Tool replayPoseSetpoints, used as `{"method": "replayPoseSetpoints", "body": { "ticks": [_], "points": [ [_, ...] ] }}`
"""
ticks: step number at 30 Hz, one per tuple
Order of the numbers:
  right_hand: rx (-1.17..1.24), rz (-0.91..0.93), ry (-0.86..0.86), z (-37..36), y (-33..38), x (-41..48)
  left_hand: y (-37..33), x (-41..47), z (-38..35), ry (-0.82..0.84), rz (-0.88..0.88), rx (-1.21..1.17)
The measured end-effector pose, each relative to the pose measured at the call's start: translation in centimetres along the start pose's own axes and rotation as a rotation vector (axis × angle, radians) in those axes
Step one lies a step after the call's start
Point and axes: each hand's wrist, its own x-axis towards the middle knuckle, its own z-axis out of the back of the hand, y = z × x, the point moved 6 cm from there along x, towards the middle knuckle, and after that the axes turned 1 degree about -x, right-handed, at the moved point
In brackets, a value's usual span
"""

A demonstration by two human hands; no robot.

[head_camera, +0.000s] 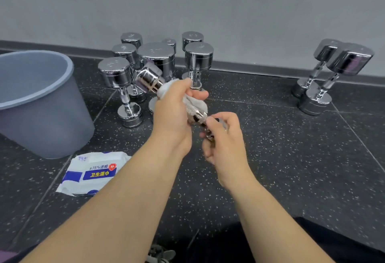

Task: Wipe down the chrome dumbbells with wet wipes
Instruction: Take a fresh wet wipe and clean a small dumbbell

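Note:
A small chrome dumbbell is held tilted in the air above the floor, its far head up and to the left. My left hand grips a white wet wipe wrapped around the knurled handle. My right hand holds the near head of the same dumbbell, which its fingers mostly hide. Behind stands a cluster of several upright chrome dumbbells. Two more chrome dumbbells lean at the right by the wall.
A grey plastic bin stands on the left. A white and blue pack of wet wipes lies on the dark speckled floor beside my left forearm. A grey wall with a dark skirting runs along the back.

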Motion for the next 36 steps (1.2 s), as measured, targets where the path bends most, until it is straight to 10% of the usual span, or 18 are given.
{"method": "replayPoseSetpoints", "body": {
  "ticks": [7,14,21,36],
  "points": [
    [0.141,-0.533,0.267,-0.4,-1.6,-0.8,2.9,-0.8,-0.3,0.087,0.106,0.237],
    [-0.196,0.172,-0.143,1.1,1.0,0.4,0.0,-0.3,-1.0,0.009,-0.016,0.112],
    [0.033,-0.502,0.264,0.0,-0.8,-0.9,1.6,-0.9,-0.7,0.148,0.077,0.109],
    [0.398,-0.465,0.130,-0.8,-1.6,-1.1,1.2,-2.1,-3.0,0.237,-0.111,0.457]
  ]
}}
